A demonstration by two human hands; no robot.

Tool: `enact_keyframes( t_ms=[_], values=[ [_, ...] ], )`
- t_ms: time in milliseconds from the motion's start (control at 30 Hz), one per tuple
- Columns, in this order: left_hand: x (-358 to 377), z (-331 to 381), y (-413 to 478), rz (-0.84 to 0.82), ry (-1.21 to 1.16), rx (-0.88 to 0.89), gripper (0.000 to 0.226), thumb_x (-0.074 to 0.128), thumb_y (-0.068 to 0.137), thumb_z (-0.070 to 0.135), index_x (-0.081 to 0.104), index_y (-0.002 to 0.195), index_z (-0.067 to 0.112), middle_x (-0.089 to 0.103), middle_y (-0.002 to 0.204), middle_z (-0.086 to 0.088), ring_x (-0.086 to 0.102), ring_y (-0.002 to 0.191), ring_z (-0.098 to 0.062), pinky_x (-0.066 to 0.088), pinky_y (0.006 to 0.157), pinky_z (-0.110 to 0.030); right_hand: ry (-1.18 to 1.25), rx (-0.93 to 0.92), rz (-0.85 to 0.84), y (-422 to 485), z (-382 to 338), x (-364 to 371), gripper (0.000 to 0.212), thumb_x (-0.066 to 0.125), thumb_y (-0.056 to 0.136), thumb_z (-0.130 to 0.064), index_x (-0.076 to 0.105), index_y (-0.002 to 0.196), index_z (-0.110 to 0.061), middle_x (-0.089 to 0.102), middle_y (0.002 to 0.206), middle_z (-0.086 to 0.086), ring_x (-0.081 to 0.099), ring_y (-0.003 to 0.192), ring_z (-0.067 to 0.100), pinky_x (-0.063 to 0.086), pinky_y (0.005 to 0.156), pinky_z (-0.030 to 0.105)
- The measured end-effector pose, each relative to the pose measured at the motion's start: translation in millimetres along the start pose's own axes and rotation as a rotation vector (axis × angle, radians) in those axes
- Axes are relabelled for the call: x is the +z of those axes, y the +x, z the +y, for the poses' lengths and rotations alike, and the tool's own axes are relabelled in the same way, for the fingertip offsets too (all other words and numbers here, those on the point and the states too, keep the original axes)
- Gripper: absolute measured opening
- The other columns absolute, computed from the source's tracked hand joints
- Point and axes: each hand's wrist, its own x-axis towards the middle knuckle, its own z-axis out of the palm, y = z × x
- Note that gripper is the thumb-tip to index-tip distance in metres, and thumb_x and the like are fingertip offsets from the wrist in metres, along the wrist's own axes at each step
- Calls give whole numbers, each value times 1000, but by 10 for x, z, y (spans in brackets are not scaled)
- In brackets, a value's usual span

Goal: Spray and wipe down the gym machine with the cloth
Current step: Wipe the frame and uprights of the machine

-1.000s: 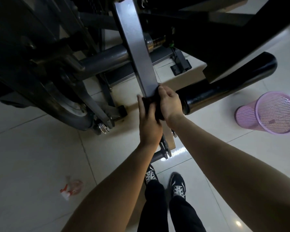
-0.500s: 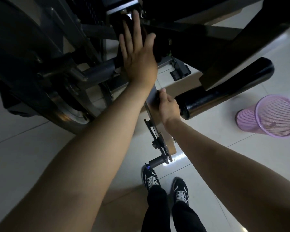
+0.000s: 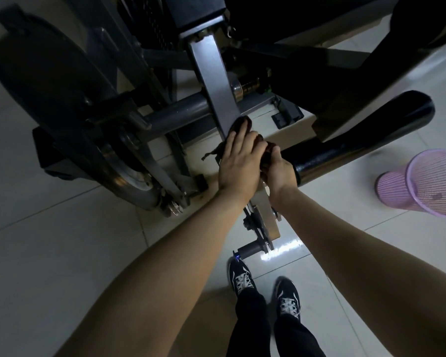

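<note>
Our left grip (image 3: 238, 164) lies flat with its fingers fairly straight. It presses the dark, frayed rag cloth (image 3: 238, 126) against the flat grey steel bar (image 3: 214, 81) of the dark gym machine (image 3: 93, 104). Nothing is clamped there, so pressure alone holds the cloth. One ragged tail hangs loose just left of that grip, and we judge it could snag on the machine if we sweep sideways. A quick stroke up the bar might also leave the cloth behind or drop it onto the pale tiled floor (image 3: 49, 253).

Touching the left grip on its right side, our right grip (image 3: 278, 168) is curled round the same bar with its thumb against the cloth's bunched edge. That thumb may drag the cloth back. Just below both grips sits the hinged metal bracket (image 3: 258, 225), and if the bar swings under our push, skin could get pinched. The black padded roller (image 3: 358, 140) lies just right of the right grip, so a slip that way would knock our knuckles.
</note>
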Motion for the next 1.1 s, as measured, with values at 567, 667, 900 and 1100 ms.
enact_keyframes(
  t_ms=[567, 667, 900, 1100],
  values=[
    [-834, -479, -307, 319, -1322, -729, 38, 58, 87, 25, 48, 123, 22, 59, 127, -8, 60, 115, -20, 53, 92, -31, -71, -585, -198, -686, -474, 791, 31, 58, 97, -10, 39, 115, -27, 58, 114, 5, 64, 99, 12, 57, 86, 35],
    [-871, -769, -357, 352, -1343, -722, 43, 57, 91, 26, 51, 133, 32, 61, 131, -3, 60, 121, -19, 48, 106, -37, -231, -720, -105, -552, -641, 1011, 20, 49, 95, -3, 50, 100, -22, 59, 102, 1, 61, 91, 11, 57, 81, 34],
    [-682, -974, -376, 414, -843, -831, 61, 52, 95, -2, 30, 149, 17, 48, 130, -10, 56, 106, -21, 42, 76, -3, -630, -1001, -19, -303, -774, 1446, 44, 50, 99, -15, 51, 143, -12, 51, 137, 17, 48, 123, 26, 37, 106, 23],
    [-670, -1130, -365, 357, -826, -925, 76, 54, 96, 7, 13, 159, 18, 46, 152, -9, 51, 135, -25, 42, 112, -38, -669, -919, -225, -383, -758, 1845, 39, 56, 93, -2, 57, 132, -5, 66, 120, 14, 61, 113, 28, 53, 94, 38]
  ],
)
